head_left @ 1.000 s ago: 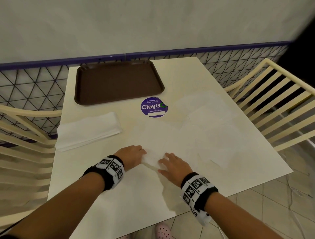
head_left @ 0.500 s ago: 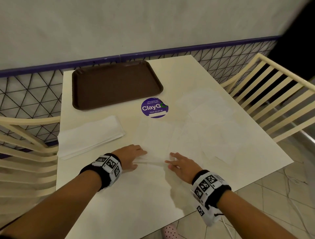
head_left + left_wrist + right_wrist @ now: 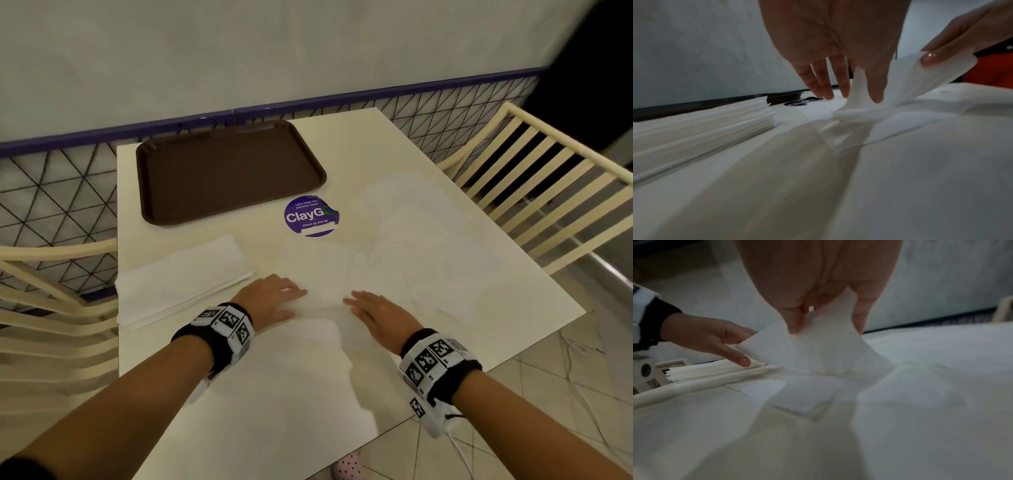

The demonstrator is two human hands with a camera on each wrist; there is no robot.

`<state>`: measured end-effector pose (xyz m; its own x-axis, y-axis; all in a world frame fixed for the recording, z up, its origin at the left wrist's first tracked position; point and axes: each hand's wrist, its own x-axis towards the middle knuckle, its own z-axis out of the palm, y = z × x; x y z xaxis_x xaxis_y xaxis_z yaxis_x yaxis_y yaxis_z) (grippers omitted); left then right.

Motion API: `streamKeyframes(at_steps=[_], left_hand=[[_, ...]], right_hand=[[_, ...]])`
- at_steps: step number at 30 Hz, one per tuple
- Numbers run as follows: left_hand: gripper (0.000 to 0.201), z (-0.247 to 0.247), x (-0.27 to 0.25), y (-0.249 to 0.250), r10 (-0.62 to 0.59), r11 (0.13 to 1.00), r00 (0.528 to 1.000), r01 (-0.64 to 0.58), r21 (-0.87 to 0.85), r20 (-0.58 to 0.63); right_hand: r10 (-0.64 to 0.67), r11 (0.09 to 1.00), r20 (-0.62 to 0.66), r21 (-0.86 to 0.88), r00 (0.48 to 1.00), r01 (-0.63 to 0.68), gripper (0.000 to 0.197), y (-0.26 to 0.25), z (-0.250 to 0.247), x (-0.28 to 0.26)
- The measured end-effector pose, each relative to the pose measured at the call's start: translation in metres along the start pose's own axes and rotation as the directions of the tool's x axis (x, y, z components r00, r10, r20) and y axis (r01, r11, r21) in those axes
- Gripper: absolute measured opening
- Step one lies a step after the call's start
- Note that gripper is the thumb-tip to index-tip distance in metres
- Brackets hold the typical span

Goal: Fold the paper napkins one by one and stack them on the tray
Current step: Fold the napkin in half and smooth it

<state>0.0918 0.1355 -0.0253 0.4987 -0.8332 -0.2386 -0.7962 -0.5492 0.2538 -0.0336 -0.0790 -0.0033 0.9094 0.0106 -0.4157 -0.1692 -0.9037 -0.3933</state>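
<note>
Your left hand (image 3: pixel 270 299) & right hand (image 3: pixel 376 313) each pinch the napkin (image 3: pixel 322 274) near edge, rest of it lying flat ahead of the grip toward the tray (image 3: pixel 150 205), both hands equally close.

A thin white paper napkin (image 3: pixel 318 274) lies unfolded at the table's centre, its near edge lifted off the surface. More loose napkins (image 3: pixel 428 240) overlap toward three o'clock. A neat white stack (image 3: pixel 181 281) sits at nine o'clock. The brown rectangular tray (image 3: pixel 229 171) lies at eleven o'clock.
</note>
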Motion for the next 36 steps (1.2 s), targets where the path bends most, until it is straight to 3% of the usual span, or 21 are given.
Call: streamKeyframes(at_steps=[4,6,9,13,15,18,22,26,29,33,36], left_hand=[[0.023,-0.013,0.003,0.004,0.082,0.991,0.931,-0.113,-0.067,-0.357],[0.018,-0.022,-0.004,0.007,0.008,0.981,0.908,-0.088,-0.171,-0.419],[0.030,-0.026,-0.035,0.011,-0.102,0.964,0.888,-0.024,-0.266,-0.448],[0.055,-0.010,-0.092,0.021,-0.294,0.897,0.928,0.184,-0.401,-0.231],[0.051,0.004,-0.117,0.027,-0.381,0.837,0.920,0.301,-0.457,-0.092],[0.009,0.020,-0.144,0.038,-0.561,0.706,0.828,0.482,-0.518,0.006],[0.031,0.040,-0.162,0.050,-0.733,0.529,0.679,0.604,-0.597,0.037],[0.027,0.054,-0.174,0.057,-0.821,0.358,0.562,0.647,-0.674,0.104],[0.008,0.058,-0.177,0.057,-0.873,0.221,0.471,0.614,-0.758,0.126],[0.037,0.057,-0.172,0.052,-0.887,0.138,0.422,0.627,-0.767,0.186],[0.041,0.054,-0.168,0.043,-0.879,0.115,0.420,0.644,-0.757,0.224]], right_hand=[[-0.115,0.986,-0.198,-0.142,0.973,0.088,0.041,-0.021,-0.027,0.000],[-0.153,0.979,-0.238,-0.168,0.959,0.114,0.041,-0.031,-0.033,0.002],[-0.223,0.967,-0.189,-0.167,0.956,0.193,0.044,-0.036,-0.029,0.008],[-0.317,0.931,-0.024,-0.200,0.948,0.306,0.033,-0.039,-0.006,0.022],[-0.347,0.914,0.063,-0.202,0.936,0.353,0.033,-0.043,0.004,0.025],[-0.377,0.905,0.175,-0.137,0.909,0.402,0.034,-0.054,0.014,0.025],[-0.388,0.917,0.253,0.007,0.886,0.400,0.027,-0.065,0.022,0.024],[-0.357,0.928,0.322,0.016,0.877,0.372,0.024,-0.071,0.026,0.028],[-0.338,0.938,0.338,0.045,0.878,0.343,0.028,-0.075,0.027,0.034],[-0.272,0.956,0.385,0.001,0.882,0.294,0.028,-0.082,0.025,0.045],[-0.235,0.970,0.350,0.142,0.907,0.196,0.031,-0.082,0.024,0.056]])
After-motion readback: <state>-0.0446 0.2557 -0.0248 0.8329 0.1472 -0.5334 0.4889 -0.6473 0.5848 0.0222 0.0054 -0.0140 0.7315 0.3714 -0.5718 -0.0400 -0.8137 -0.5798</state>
